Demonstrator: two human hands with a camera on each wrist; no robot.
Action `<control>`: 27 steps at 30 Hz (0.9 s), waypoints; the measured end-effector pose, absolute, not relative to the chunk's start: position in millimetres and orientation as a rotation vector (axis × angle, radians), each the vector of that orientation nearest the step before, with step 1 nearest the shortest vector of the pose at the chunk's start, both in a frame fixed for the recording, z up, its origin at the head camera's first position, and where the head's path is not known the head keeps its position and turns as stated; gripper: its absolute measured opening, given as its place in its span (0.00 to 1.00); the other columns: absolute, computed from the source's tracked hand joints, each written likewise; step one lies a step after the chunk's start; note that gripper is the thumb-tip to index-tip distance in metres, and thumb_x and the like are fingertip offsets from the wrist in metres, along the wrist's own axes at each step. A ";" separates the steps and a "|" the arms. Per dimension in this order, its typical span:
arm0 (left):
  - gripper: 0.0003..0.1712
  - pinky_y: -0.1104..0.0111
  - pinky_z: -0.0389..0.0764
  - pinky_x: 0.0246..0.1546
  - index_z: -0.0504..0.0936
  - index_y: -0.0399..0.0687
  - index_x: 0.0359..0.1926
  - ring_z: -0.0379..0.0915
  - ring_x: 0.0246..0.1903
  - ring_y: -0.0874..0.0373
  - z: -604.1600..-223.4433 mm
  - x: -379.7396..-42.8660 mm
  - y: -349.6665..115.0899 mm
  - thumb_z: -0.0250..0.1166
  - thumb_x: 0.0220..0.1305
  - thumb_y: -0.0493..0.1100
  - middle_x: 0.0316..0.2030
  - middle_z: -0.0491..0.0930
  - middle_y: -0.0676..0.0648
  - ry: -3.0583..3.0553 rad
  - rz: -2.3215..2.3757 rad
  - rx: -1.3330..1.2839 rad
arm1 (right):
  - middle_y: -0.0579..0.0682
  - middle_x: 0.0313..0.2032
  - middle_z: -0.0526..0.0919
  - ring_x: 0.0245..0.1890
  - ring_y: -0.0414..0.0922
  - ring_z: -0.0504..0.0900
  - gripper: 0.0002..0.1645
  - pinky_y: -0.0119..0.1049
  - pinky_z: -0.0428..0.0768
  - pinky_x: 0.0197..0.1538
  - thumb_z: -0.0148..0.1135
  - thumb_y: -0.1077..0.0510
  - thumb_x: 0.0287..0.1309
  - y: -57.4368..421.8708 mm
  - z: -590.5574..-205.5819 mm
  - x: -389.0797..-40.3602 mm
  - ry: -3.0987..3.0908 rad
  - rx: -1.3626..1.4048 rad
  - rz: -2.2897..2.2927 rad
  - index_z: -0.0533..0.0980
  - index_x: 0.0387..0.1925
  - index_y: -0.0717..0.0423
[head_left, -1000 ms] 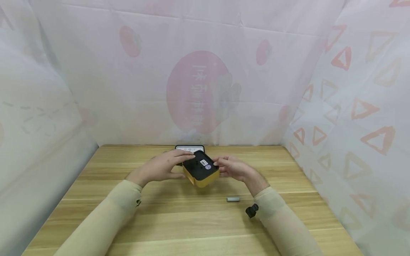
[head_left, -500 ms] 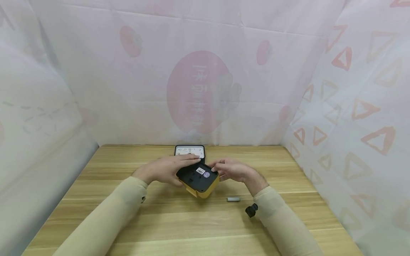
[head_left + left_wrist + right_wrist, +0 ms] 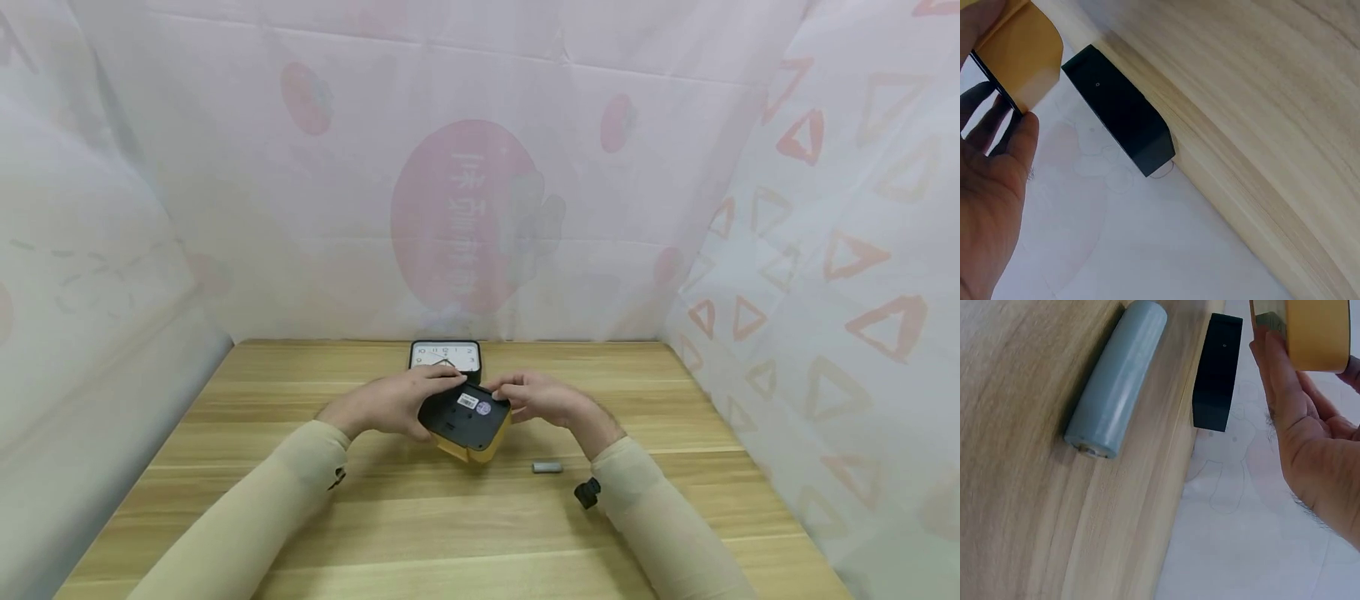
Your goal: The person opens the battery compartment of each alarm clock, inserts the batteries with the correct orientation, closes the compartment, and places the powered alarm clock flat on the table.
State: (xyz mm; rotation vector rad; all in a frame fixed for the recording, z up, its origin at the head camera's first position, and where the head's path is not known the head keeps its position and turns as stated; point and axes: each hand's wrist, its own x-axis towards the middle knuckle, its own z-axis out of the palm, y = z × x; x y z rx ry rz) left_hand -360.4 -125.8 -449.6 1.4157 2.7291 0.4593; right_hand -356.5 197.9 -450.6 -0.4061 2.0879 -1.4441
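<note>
Both hands hold a yellow box-shaped clock [image 3: 465, 423] above the table, its black back with a white barcode label and a round sticker turned up. My left hand [image 3: 390, 404] grips the left side, fingers over the far edge and thumb low at the near side. At the right edge, my right hand [image 3: 543, 400] pinches it between thumb and fingers. The clock's front is hidden in the head view; its yellow side [image 3: 1025, 56] shows in the left wrist view. A grey cylindrical battery [image 3: 547, 467] lies on the table, nearer than the right hand.
Behind the hands, a black-framed clock [image 3: 447, 353] with a white dial stands near the table's [image 3: 405, 533] back edge. A printed white curtain [image 3: 337, 250] hangs behind the table and along both sides. A small black device [image 3: 587, 492] sits at the right sleeve.
The yellow clock has come nearer and slightly left, its back turned a little. The left hand has shifted with it, uncovering more of the black clock's dial. The battery has stayed put.
</note>
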 end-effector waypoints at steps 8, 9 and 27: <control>0.67 0.43 0.83 0.82 0.74 0.42 0.88 0.77 0.80 0.37 -451.0 -355.6 -117.1 0.97 0.51 0.53 0.84 0.76 0.37 2.861 0.421 1.302 | 0.64 0.73 0.87 0.69 0.51 0.90 0.28 0.59 0.89 0.78 0.58 0.53 0.93 199.0 -452.7 -357.8 2.193 -0.406 -1.465 0.78 0.81 0.62; 0.67 0.43 0.83 0.82 0.74 0.42 0.88 0.78 0.80 0.37 -450.9 -354.7 -115.6 0.97 0.51 0.53 0.84 0.76 0.36 2.875 0.419 1.285 | 0.64 0.73 0.87 0.68 0.52 0.91 0.28 0.59 0.89 0.78 0.58 0.53 0.93 198.9 -453.2 -358.1 2.210 -0.411 -1.466 0.78 0.81 0.63; 0.67 0.42 0.83 0.82 0.79 0.35 0.83 0.82 0.76 0.33 -459.9 -343.5 -96.3 0.96 0.49 0.63 0.78 0.83 0.32 2.999 0.370 0.866 | 0.67 0.69 0.91 0.70 0.64 0.90 0.25 0.59 0.89 0.76 0.61 0.56 0.91 190.3 -451.0 -352.8 2.789 -0.596 -1.034 0.82 0.74 0.70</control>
